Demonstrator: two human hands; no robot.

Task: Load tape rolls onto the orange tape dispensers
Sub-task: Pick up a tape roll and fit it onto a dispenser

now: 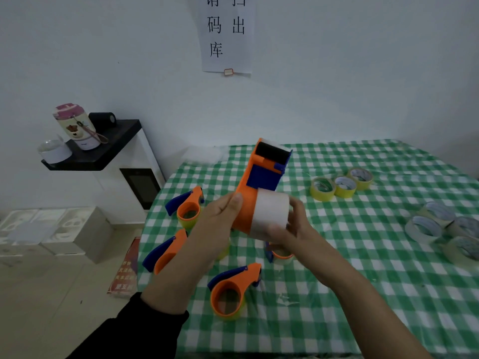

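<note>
I hold an orange and blue tape dispenser [261,177] up over the table, its black roller end pointing away. My left hand [220,218] grips its orange body from the left. A white tape roll [270,213] sits against the dispenser's right side, and my right hand [293,224] curls round that roll. Several other orange dispensers lie on the green checked tablecloth [363,268]: one at the far left [188,207], one below it [166,252], one near the front [233,291], and one partly hidden under my right wrist [280,253].
Three yellow tape rolls [342,185] stand in a row at the back of the table. Several clear rolls [440,229] lie at the right edge. Left of the table stands a white cabinet with a black shelf [103,149] holding a bottle, above boxes on the floor.
</note>
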